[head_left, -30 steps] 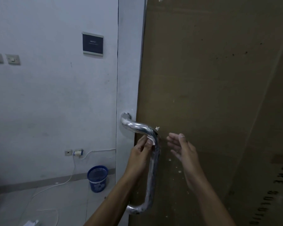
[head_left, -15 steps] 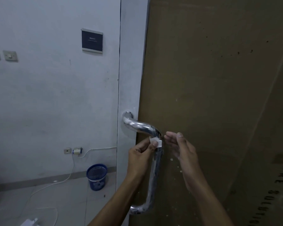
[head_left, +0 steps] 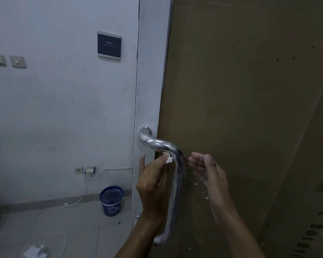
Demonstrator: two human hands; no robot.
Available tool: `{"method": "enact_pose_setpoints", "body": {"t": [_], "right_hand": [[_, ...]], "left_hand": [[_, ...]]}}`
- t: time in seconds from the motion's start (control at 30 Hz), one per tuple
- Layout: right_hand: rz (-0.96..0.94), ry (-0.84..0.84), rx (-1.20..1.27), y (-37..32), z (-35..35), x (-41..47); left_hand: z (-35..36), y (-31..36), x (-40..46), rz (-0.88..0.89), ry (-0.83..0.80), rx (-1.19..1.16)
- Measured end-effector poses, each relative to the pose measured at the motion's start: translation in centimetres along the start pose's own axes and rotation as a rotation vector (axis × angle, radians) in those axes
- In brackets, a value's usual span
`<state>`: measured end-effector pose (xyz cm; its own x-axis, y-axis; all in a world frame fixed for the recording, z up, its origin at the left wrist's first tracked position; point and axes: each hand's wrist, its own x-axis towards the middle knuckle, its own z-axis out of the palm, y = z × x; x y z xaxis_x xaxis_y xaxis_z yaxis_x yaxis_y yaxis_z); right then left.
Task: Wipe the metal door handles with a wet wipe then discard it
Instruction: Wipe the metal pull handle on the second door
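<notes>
A chrome pull handle [head_left: 158,144] curves out from the white door frame and runs down across the edge of a brown door. My left hand [head_left: 153,181] pinches a small white wet wipe [head_left: 168,158] against the upper bend of the handle; its thumb sticks up to the left. My right hand [head_left: 211,172] hovers just right of the handle with relaxed fingers, holding nothing and not touching the metal. The lower part of the bar [head_left: 172,216] shows beside my left wrist.
A blue mesh waste basket [head_left: 111,202] stands on the tiled floor at the wall, left of the door frame. A white cable [head_left: 76,200] runs from a wall socket across the floor. The brown door [head_left: 250,108] fills the right side.
My left hand has shifted the wipe a little to the left on the handle's bend and raised its thumb. My right hand has drawn slightly away from the handle to the right.
</notes>
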<state>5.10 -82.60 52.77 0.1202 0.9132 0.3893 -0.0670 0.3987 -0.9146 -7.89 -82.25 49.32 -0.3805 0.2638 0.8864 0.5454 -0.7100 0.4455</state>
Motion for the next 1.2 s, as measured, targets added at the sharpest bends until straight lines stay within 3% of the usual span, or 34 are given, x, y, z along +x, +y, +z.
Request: {"method": "enact_pose_setpoints", "body": {"t": [0.17,0.33,0.53,0.77,0.93,1.03,1.1,1.2], "right_hand": [[0.007,0.0,-0.008,-0.4,-1.0,0.2],[0.01,-0.046,-0.013,-0.5,-1.2,0.4],[0.022,-0.052,0.024,-0.2,-0.8,0.7],[0.001,-0.072,0.077,0.0,0.3,1.0],[-0.051,-0.075,0.098,-0.2,1.0,1.2],[-0.109,-0.071,0.067,-0.3,1.5,1.2],[-0.145,-0.068,0.023,-0.3,2.1,1.1],[-0.186,-0.063,-0.127,-0.3,2.7,0.9]], "left_hand": [[-1.5,-1.0,0.9,0.292,-0.01,0.1],[-1.0,-0.8,2.4,0.538,-0.354,0.389],[-1.8,-2.7,3.7,0.767,-0.486,0.536],[-3.3,-5.2,5.6,0.598,-0.379,0.448],[-1.5,-3.6,5.3,0.793,-0.52,0.428],[-1.6,-3.1,6.1,0.808,-0.545,0.427],[-2.1,-3.1,6.5,0.733,-0.569,0.422],[-2.8,-3.3,7.8,0.432,-0.539,0.292]]}}
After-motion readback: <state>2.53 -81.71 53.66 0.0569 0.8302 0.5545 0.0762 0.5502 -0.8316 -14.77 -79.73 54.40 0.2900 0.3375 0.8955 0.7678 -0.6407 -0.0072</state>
